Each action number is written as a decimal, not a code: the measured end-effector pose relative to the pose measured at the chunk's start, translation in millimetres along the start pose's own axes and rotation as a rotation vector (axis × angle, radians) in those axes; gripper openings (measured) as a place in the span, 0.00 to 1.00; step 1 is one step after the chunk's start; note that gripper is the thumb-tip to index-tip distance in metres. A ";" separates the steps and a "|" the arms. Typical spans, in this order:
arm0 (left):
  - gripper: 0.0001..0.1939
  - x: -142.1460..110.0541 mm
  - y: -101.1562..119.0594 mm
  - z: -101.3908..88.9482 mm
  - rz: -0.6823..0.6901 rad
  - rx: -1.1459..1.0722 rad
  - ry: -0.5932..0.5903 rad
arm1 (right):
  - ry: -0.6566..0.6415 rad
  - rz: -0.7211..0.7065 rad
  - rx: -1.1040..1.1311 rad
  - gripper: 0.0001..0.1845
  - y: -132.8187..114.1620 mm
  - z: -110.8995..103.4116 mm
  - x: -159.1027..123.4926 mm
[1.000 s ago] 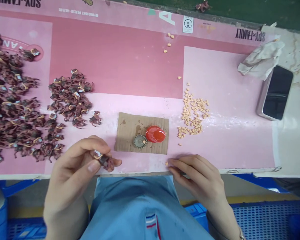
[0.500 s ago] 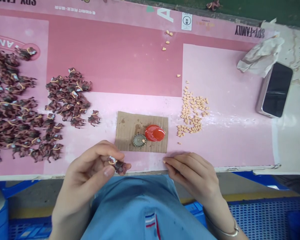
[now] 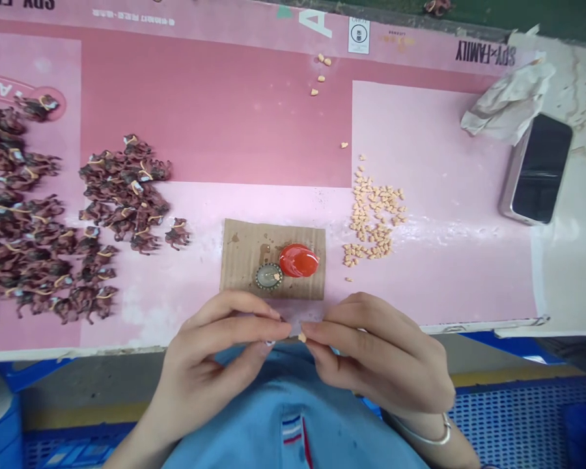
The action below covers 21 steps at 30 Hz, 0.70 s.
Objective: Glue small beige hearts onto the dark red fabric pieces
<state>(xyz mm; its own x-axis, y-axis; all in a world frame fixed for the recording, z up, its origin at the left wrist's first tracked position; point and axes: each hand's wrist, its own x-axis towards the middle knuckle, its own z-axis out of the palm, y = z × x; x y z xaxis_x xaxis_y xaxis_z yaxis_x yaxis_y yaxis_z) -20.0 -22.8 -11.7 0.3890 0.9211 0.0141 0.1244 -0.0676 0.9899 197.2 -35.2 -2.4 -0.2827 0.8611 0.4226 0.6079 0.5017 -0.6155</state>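
Observation:
My left hand is closed around a small brown figure, now mostly hidden under its fingers at the table's near edge. My right hand pinches a tiny tan piece at its fingertips, right beside the left fingertips. Just beyond both hands lies a cardboard square bearing a red cap and a metal bottle cap. A heap of tan pieces lies to the right of the cardboard. Piles of brown figures cover the left of the pink mat.
A phone and a crumpled tissue sit at the far right on the marble surface. A few stray tan pieces lie at the back. Blue crates stand below the table edge.
My left hand carried the brown figure rightward toward the middle. My right hand picked up a tan piece from the table edge and brought it left until the fingertips met.

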 end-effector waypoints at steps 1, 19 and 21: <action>0.21 -0.1 -0.1 0.0 0.008 0.006 -0.003 | -0.008 0.001 -0.008 0.05 -0.6 0.2 1.1; 0.15 5.6 1.9 9.5 0.061 0.034 0.120 | 0.017 0.067 0.134 0.09 -4.0 11.6 -2.0; 0.12 4.8 2.3 14.0 0.072 0.056 0.188 | 0.034 0.054 0.059 0.11 -7.6 13.4 -5.3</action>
<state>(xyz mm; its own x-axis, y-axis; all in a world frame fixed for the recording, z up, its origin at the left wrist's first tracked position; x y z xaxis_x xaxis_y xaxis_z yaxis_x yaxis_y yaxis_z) -5.1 -23.8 -11.3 0.2224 0.9681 0.1156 0.1551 -0.1522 0.9761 184.0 -42.4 -8.9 -0.2246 0.8840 0.4100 0.5768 0.4597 -0.6753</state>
